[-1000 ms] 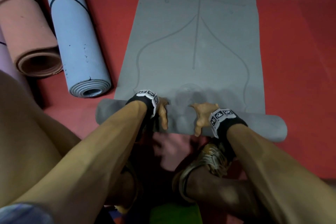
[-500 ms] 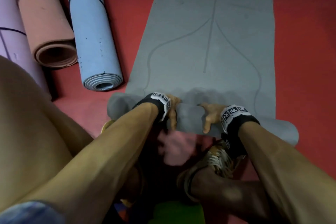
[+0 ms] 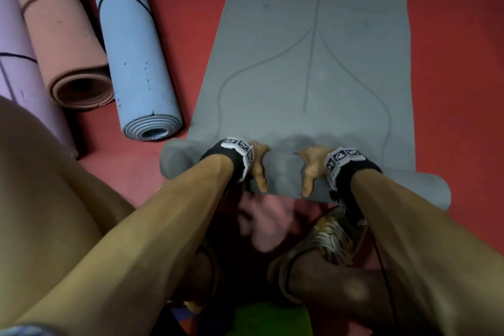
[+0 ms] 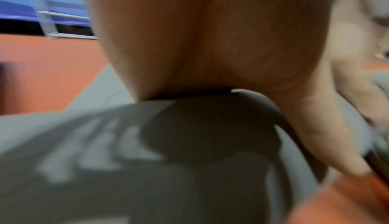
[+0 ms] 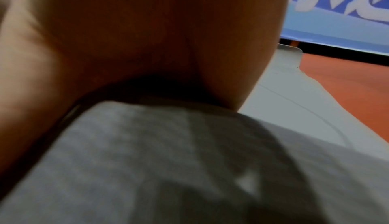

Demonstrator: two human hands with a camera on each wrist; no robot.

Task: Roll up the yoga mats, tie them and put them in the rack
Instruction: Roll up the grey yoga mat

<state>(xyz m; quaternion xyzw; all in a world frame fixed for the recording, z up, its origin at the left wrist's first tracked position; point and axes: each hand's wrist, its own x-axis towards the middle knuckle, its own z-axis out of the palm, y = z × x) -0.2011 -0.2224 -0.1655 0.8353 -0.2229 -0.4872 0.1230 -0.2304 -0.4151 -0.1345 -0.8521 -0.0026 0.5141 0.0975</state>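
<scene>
A grey yoga mat (image 3: 313,63) lies flat on the red floor, its near end wound into a roll (image 3: 283,172). Both hands sit on the middle of that roll. My left hand (image 3: 257,166) and right hand (image 3: 311,169) curl over its top, thumbs on the near side, fingers hidden behind it. In the left wrist view the palm (image 4: 210,36) presses onto the blurred grey roll (image 4: 147,161). The right wrist view shows the same: the palm (image 5: 147,28) on the roll (image 5: 168,161), and the flat mat (image 5: 294,94) running away.
Three rolled, tied mats lie at the left: blue (image 3: 136,57), salmon (image 3: 62,35), lilac (image 3: 16,68). Red floor (image 3: 458,63) flanks the grey mat. A sandalled foot (image 3: 327,240) is just behind the roll. A blue banner (image 5: 347,3) stands far off.
The roll has moved a little farther along the grey mat, closer to the end of its centre line. Both hands have stayed on it.
</scene>
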